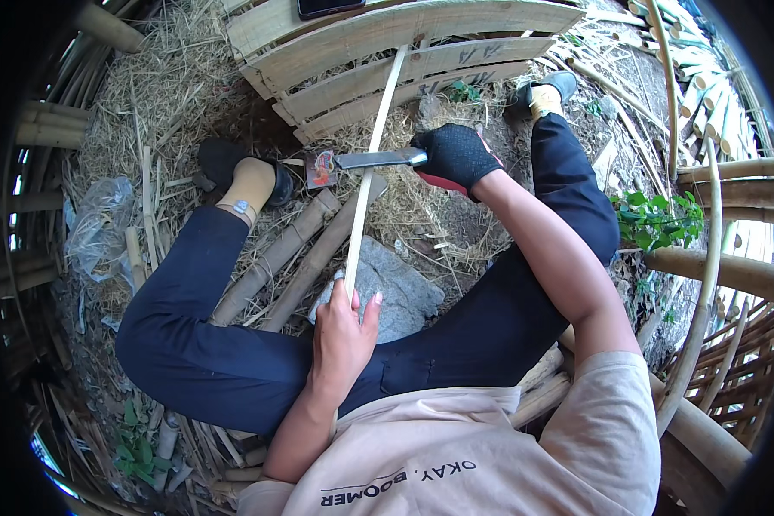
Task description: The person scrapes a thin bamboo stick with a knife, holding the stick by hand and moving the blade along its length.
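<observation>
My left hand (pixel 343 337) is closed round the lower end of a long pale bamboo strip (pixel 359 232). The strip slants up and away until its far end meets a slatted wooden crate (pixel 335 82). In a black and red glove, my right hand (pixel 458 158) grips a knife whose handle is mostly hidden by the fingers. The steel knife blade (pixel 374 160) points left and lies across the strip; whether it presses into it I cannot tell. Just past the blade's end is a small red and grey patterned piece (pixel 322 169), its kind unclear.
A grey rock (pixel 391 288) sits between my legs, beside two bamboo poles (pixel 288 245). A dark phone (pixel 328 7) rests on the crate. Clear plastic (pixel 101 224) lies left on straw. Cut bamboo pieces (pixel 718 107) are piled far right, near bamboo rails (pixel 731 271) and a leafy plant (pixel 658 219).
</observation>
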The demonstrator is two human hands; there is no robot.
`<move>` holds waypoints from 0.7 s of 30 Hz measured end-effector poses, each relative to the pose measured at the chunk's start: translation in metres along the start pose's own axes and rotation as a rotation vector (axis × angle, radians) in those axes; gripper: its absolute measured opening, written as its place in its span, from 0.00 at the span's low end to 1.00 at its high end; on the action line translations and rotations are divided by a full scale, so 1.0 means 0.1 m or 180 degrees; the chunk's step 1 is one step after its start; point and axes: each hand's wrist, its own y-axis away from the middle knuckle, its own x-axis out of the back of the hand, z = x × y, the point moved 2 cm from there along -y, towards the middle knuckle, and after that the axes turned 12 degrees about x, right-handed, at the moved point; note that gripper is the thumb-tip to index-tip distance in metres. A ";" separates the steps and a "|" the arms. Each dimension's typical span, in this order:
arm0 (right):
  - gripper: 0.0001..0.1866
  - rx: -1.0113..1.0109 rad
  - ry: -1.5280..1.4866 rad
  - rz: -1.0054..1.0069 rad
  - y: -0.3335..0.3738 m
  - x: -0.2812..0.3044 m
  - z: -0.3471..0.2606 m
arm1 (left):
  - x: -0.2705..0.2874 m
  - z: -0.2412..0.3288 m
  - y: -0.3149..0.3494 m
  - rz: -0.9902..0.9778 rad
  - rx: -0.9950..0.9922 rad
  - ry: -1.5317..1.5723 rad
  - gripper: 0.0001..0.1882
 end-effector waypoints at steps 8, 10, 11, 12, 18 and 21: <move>0.10 -0.0188 0.0226 -0.0013 -0.05 0.02 0.06 | -0.01 0.00 0.00 0.0036 0.0042 0.0011 0.18; 0.11 -0.0210 0.0249 0.0036 -0.06 0.01 0.09 | -0.01 0.01 0.00 0.0062 -0.0018 0.0006 0.18; 0.11 -0.0241 0.0259 0.0061 -0.06 0.00 0.10 | -0.01 0.00 0.00 0.0076 -0.0045 0.0004 0.18; 0.11 -0.0271 0.0269 0.0086 -0.07 -0.01 0.11 | 0.00 0.00 0.00 0.0083 -0.0050 0.0014 0.18; 0.16 -0.0605 0.0029 0.0397 -0.05 -0.09 0.38 | -0.01 0.04 0.00 -0.0007 -0.0053 -0.0011 0.18; 0.22 -0.1112 -0.0027 0.0408 -0.01 0.09 0.59 | 0.03 0.07 0.05 -0.0132 -0.0036 -0.0102 0.17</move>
